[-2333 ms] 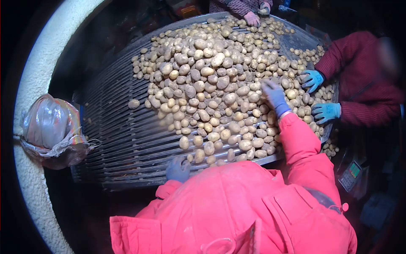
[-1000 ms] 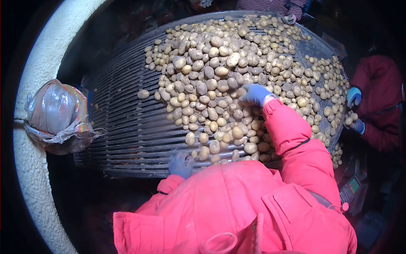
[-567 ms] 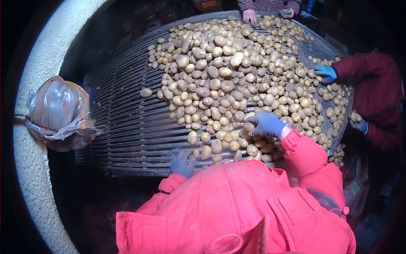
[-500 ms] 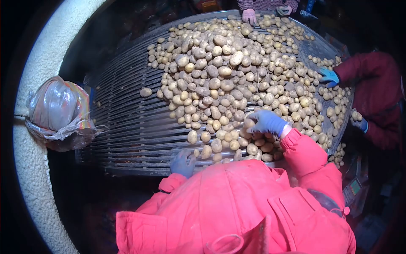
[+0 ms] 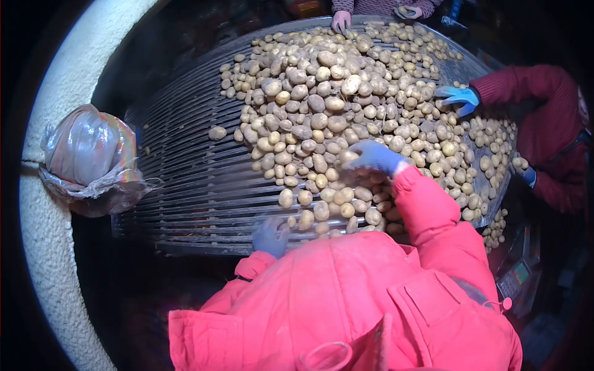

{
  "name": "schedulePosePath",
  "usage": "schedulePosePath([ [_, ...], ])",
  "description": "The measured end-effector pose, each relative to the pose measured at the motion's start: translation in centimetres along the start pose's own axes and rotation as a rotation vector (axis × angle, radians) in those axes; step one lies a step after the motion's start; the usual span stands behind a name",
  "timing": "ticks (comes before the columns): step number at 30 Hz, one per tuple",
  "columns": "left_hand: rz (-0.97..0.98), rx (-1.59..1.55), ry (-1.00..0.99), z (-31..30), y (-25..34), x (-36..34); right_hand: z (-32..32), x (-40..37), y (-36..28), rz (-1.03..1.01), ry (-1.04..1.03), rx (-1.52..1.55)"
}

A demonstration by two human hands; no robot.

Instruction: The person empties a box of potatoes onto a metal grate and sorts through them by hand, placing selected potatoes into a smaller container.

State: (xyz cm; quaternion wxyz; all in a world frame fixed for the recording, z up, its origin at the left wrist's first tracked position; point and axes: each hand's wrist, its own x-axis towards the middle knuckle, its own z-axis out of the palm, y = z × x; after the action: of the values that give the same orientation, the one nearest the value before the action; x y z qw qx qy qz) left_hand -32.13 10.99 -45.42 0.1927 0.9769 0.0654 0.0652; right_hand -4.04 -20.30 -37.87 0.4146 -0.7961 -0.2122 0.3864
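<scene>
My right hand (image 5: 376, 157), in a blue-grey glove, reaches over the potato heap (image 5: 322, 105). Its fingers are closed around a potato (image 5: 349, 157) at the fingertips. In the same kind of glove, my left hand (image 5: 270, 237) rests low at the near edge of the slatted table (image 5: 185, 185). The left fingers are curled, and what they hold, if anything, is hidden. Just right of it a few loose potatoes (image 5: 305, 219) lie on the slats. The potatoes are pale yellow to dusty brown.
A co-worker's blue-gloved hand (image 5: 459, 99) is over the potatoes on the right; that person's other hand (image 5: 526, 173) holds a potato. Another person's pink-gloved hand (image 5: 341, 21) is at the far edge. A plastic-wrapped bundle (image 5: 86, 148) hangs on a white post (image 5: 46, 247) at left.
My right hand has moved up and left over the heap. The right co-worker's upper hand has reached further left with fingers spread. The far person's hand has shifted left. My left hand stays nearly in place.
</scene>
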Motion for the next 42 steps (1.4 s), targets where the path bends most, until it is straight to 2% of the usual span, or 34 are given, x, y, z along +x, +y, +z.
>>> schedulePosePath([
  [1, 0.003, -0.003, 0.025, 0.1, -0.1, 0.1, -0.3, -0.8, 1.7, -0.004, 0.0, -0.003],
  [3, 0.033, -0.083, 0.059, -0.2, 1.3, 1.6, -0.3, -2.3, 5.5, -0.184, 0.281, 0.233],
  [4, 0.063, -0.165, 0.086, -0.5, 2.6, 2.6, -0.5, -4.7, 5.1, -0.143, 0.273, 0.385],
  [5, 0.158, -0.164, 0.033, -1.4, 4.7, 4.3, -0.4, -7.5, 4.5, -0.099, 0.265, 0.538],
  [6, 0.253, -0.164, -0.02, -2.3, 7.1, 6.4, 0.5, -9.2, 5.3, -0.093, 0.268, 0.543],
  [8, 0.341, -0.191, -0.247, -2.3, 10.9, 9.9, 2.4, -12.4, 6.9, -0.123, 0.417, 0.978],
  [9, 0.383, -0.227, -0.236, -1.0, 11.9, 10.9, 3.4, -13.2, 7.8, -0.126, 0.429, 0.985],
  [11, 0.444, -0.261, -0.238, 2.3, 13.4, 12.5, 5.2, -14.3, 10.0, -0.172, 0.403, 1.344],
  [12, 0.413, -0.149, -0.284, 4.2, 13.9, 13.4, 5.1, -15.1, 11.0, -0.196, 0.243, 1.478],
  [14, 0.414, -0.038, -0.34, 5.8, 15.3, 14.9, 6.3, -16.2, 11.1, -0.273, 0.253, 1.6],
  [15, 0.364, 0.137, -0.425, 6.3, 16.1, 15.6, 6.8, -16.8, 11.0, -0.347, 0.239, 1.709],
  [16, 0.316, 0.313, -0.503, 6.9, 17.1, 16.1, 7.2, -17.4, 10.9, -0.366, 0.234, 1.73],
  [17, 0.354, 0.314, -0.512, 7.4, 17.8, 16.6, 7.6, -18.0, 11.0, -0.404, 0.23, 1.752],
  [19, 0.219, 0.285, -0.574, 8.4, 17.8, 17.7, 8.3, -19.3, 10.9, -0.427, 0.306, 1.692],
  [21, 0.34, 0.237, -0.515, 9.6, 16.2, 18.7, 9.4, -20.6, 12.2, -0.494, 0.314, 1.704],
  [23, 0.511, 0.227, -0.527, 8.5, 17.2, 19.1, 10.7, -21.8, 12.6, -0.397, 0.471, 1.683],
  [24, 0.561, 0.369, -0.676, 8.1, 17.8, 19.2, 11.1, -22.3, 12.8, -0.443, 0.466, 1.694],
  [25, 0.582, 0.369, -0.678, 7.2, 18.8, 19.3, 11.4, -22.8, 12.6, -0.452, 0.488, 1.695],
  [27, 0.605, 0.519, -0.822, 6.5, 20.4, 19.6, 11.8, -23.8, 11.6, -0.433, 0.589, 1.669],
  [28, 0.654, 0.537, -0.863, 8.0, 19.7, 20.4, 11.9, -24.5, 10.9, -0.424, 0.587, 1.725],
  [32, 0.606, 0.487, -0.72, 9.0, 18.7, 19.5, 13.6, -25.7, 12.7, -0.479, 0.622, 1.791],
  [35, 0.559, 0.414, -0.761, 6.5, 20.0, 18.8, 14.1, -26.7, 12.8, -0.499, 0.671, 1.778],
  [39, 0.483, 0.449, -0.76, 9.4, 18.1, 19.8, 14.4, -27.6, 12.4, -0.488, 0.7, 1.762],
  [40, 0.476, 0.38, -0.675, 9.5, 18.1, 19.5, 14.4, -27.6, 12.5, -0.496, 0.703, 1.759],
  [42, 0.451, 0.346, -0.715, 9.1, 17.8, 19.3, 14.6, -27.7, 12.7, -0.484, 0.68, 1.803],
])
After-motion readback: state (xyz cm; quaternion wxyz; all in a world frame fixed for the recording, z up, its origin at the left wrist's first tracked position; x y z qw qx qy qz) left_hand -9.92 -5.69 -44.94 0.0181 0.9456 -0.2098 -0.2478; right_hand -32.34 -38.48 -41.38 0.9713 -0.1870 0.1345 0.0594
